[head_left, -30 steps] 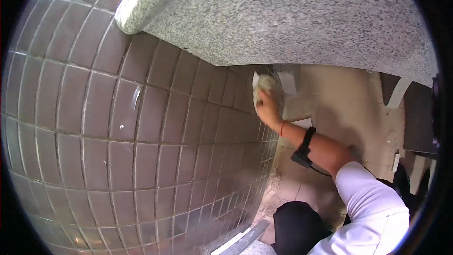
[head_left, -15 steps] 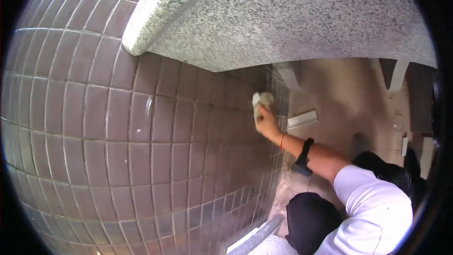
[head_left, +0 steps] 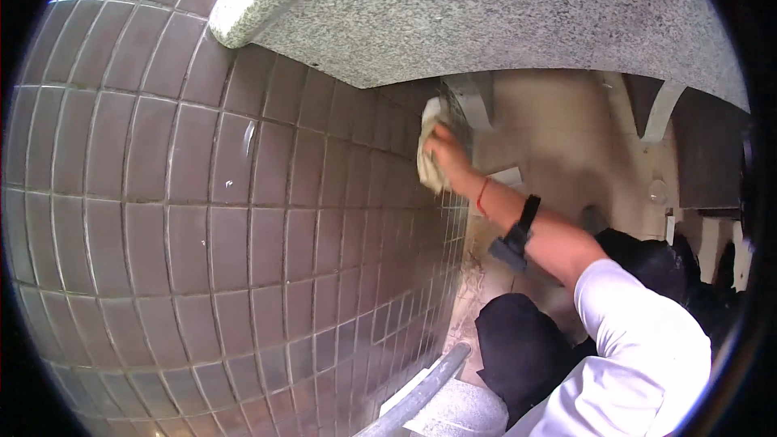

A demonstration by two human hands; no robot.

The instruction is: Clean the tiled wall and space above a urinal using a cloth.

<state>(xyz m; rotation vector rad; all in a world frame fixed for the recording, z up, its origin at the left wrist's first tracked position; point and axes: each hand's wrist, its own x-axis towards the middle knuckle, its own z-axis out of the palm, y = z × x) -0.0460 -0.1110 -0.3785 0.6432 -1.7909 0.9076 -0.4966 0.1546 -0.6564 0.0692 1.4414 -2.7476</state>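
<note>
My right hand (head_left: 445,154) reaches in from the lower right with its fingers closed round a crumpled beige cloth (head_left: 429,163). It holds the cloth against the brown tiled wall (head_left: 235,251), just under the speckled granite slab (head_left: 486,16). A whitish part of the bundle shows above my fingers; I cannot tell whether it is the same cloth. Round the wrist runs a thin red band (head_left: 482,196), and a black strap with a small dark box (head_left: 510,247) sits on the forearm. My left hand is out of view.
Below the slab stand pale supports (head_left: 664,111) on a beige floor. A flat white piece (head_left: 507,176) lies behind my forearm. At the bottom, a grey pipe (head_left: 421,395) crosses beside a white rounded object (head_left: 465,409). My black-trousered knee (head_left: 518,340) is close to the wall.
My right hand and the cloth sit higher and slightly left in the picture, and more of the cloth hangs below the fingers. The whole view has shifted upward a little.
</note>
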